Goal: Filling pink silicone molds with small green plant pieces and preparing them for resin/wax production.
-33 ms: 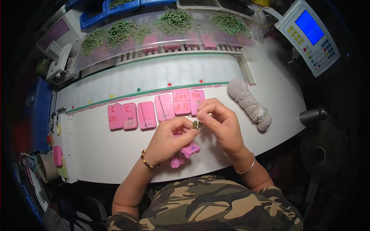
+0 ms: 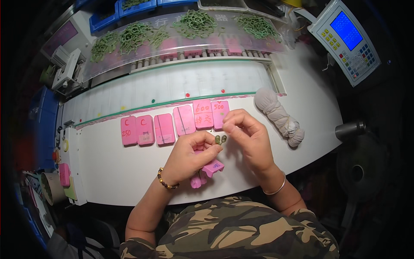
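My left hand [image 2: 189, 155] is closed around a pink block-like mold [image 2: 213, 167], whose notched parts stick out below the palm. At its thumb and index fingertips stands a small dark-green piece [image 2: 221, 139] with two rounded lobes. My right hand [image 2: 248, 137] is just to the right, thumb and index finger drawn together in a pinch, a little apart from the green piece. Whether anything is between those fingertips is hidden. Beyond the hands, several pink blocks with handwritten marks [image 2: 184, 120] lie in a row on the white table [image 2: 125, 181].
A white cloth bundle [image 2: 279, 116] lies at the right. Behind the blocks runs a green-edged white belt [image 2: 172, 84] with coloured dots. Heaps of green pieces [image 2: 196, 23] rest on a clear sheet farther back. At the right stand a control panel [image 2: 347, 41] and a dark cylinder [image 2: 350, 128].
My right hand has shifted slightly right, widening the gap to the green piece. The belt's coloured dots have slid a little to the left. My left hand stays in place.
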Demonstrator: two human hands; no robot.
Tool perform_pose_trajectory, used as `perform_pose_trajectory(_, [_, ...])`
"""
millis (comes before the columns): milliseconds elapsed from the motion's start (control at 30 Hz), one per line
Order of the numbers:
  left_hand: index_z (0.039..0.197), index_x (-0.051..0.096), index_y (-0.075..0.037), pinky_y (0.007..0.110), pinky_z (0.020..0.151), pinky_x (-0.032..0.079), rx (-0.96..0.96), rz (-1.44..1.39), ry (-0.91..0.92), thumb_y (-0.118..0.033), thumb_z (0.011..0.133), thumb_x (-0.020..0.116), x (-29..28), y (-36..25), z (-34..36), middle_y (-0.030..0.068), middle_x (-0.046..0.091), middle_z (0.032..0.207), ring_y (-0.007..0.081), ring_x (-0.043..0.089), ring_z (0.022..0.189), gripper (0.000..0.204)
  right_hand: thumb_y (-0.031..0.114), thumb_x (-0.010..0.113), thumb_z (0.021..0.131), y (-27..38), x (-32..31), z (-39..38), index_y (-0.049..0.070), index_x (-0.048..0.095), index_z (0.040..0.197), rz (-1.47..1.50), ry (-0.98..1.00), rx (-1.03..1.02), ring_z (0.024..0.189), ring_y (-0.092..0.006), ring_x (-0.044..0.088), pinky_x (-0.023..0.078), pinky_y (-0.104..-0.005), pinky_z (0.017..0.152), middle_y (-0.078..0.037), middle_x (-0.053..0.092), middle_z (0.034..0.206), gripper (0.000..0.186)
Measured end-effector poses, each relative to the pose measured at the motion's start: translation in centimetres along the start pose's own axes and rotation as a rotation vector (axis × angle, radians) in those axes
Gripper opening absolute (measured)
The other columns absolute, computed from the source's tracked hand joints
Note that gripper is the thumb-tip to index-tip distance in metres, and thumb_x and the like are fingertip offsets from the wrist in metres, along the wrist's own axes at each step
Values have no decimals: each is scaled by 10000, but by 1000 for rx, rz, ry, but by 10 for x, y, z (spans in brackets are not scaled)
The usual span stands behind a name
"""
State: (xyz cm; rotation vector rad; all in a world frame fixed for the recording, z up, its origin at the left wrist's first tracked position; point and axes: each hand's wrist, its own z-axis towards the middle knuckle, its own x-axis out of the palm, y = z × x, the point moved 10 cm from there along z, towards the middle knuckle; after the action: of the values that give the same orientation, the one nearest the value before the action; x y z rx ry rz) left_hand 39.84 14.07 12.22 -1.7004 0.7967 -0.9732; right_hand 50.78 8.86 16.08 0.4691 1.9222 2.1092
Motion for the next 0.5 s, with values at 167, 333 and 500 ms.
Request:
perform_pose_trajectory(167, [920,623,14,162,625,456,31,-98,-130,-43,892,648,-12,-4,0,-14,619,833,11,553,712,68,-31,682,846,9,-24,-2,12,631,912,42,-176,-98,879,-107,564,475,-242,751,-61,578,977,93])
perform_pose_trajectory(333, [918,615,8,168,604,429,10,-146,-143,-31,881,654,-16,-4,2,-16,608,808,15,533,687,66,31,663,887,-3,-19,-2,3,652,980,38,-81,39,826,-96,581,472,-220,734,-49,632,939,98])
perform_pose_trajectory(500, [916,612,-1,175,594,421,-24,-169,-145,-28,875,659,-18,2,3,-19,605,783,19,527,671,68,102,650,917,-15,-1,-2,-1,665,1030,75,-40,238,812,-68,587,471,-205,709,-29,664,918,153])
